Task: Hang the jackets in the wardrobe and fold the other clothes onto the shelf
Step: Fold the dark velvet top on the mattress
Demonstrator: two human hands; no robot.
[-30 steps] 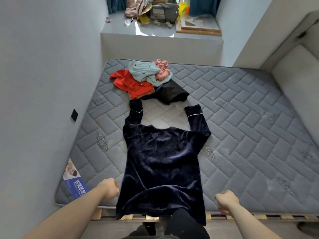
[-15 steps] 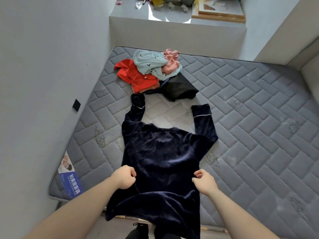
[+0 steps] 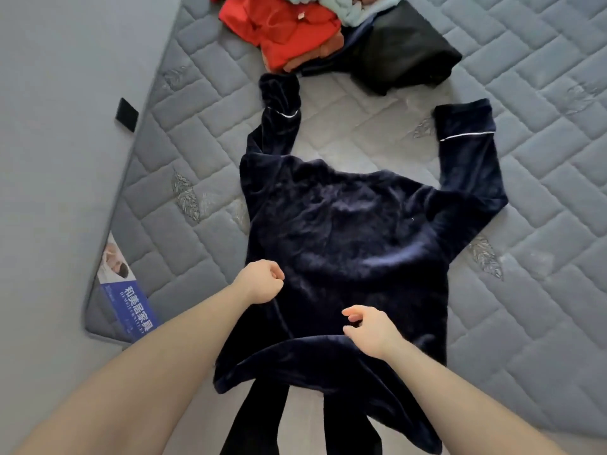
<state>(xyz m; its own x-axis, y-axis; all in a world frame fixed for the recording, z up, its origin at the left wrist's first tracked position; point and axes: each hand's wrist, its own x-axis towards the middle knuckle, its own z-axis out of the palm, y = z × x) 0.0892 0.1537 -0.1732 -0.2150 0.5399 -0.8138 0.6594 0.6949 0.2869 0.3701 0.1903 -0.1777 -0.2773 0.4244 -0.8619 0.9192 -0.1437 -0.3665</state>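
Observation:
A navy velvet top [image 3: 345,231] lies flat on the grey quilted mattress [image 3: 525,198], both sleeves stretched away from me and its hem hanging over the near edge. My left hand [image 3: 260,282] is curled into a fist at the top's left side edge and seems to grip the fabric there. My right hand [image 3: 369,330] hovers over the lower middle of the top with loosely curled fingers and holds nothing.
A pile of clothes lies beyond the sleeves: a red garment [image 3: 289,31], a light blue one [image 3: 345,11] and a black one [image 3: 404,47]. A grey wall [image 3: 59,126] runs along the mattress's left side. My dark-clad legs [image 3: 256,418] stand at the near edge.
I have leaned closer over the mattress. My right hand let go of the top's right edge and moved left to its middle. My left hand stayed at the left edge.

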